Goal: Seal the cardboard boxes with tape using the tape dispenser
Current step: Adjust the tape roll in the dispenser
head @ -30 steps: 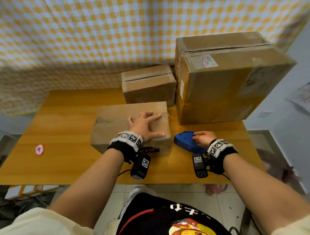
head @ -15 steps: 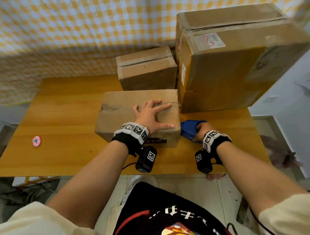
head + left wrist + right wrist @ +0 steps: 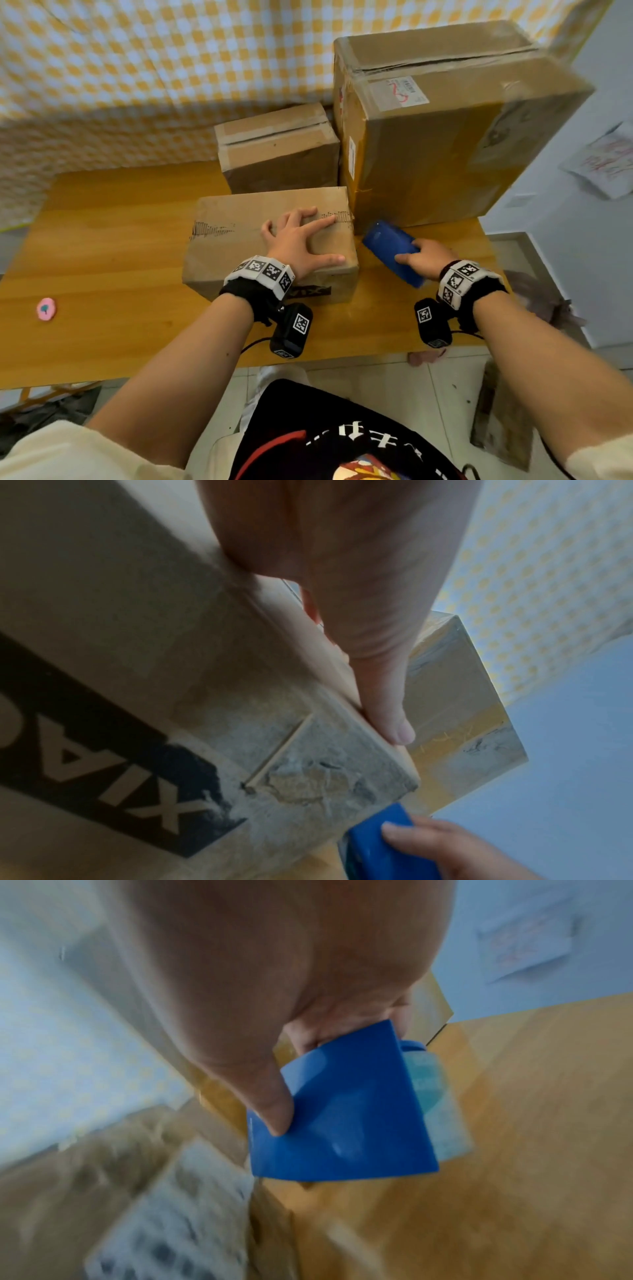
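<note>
Lying at the centre of the wooden table (image 3: pixel 102 246): the near cardboard box (image 3: pixel 239 219), flaps closed, black lettering on its front face. Pressing flat on its top toward 3 o'clock: the left hand (image 3: pixel 298 240), fingers spread and straight, thumb (image 3: pixel 383 696) running along the top front edge, gripping nothing. Sitting just beside the box at 3 o'clock: the blue tape dispenser (image 3: pixel 390 250), tilted, its far end pointing toward 11 o'clock. Grasping its near end: the right hand (image 3: pixel 424 258), thumb (image 3: pixel 270 1107) pressed on the blue side plate, the other fingers curling around the far side. Showing behind the plate in the right wrist view: a pale roll of tape (image 3: pixel 424 1085), blurred. Standing at 12 o'clock, right behind the near box: a smaller box (image 3: pixel 277 147) with taped edges. Rising at 1 o'clock: a large taped box (image 3: pixel 445 137) carrying a shipping label (image 3: pixel 399 92), touching or nearly touching the 2 others. Resting well apart at 9 o'clock: a small pink round object (image 3: pixel 46 309). Hanging behind the table: a yellow checked cloth (image 3: pixel 137 61).
</note>
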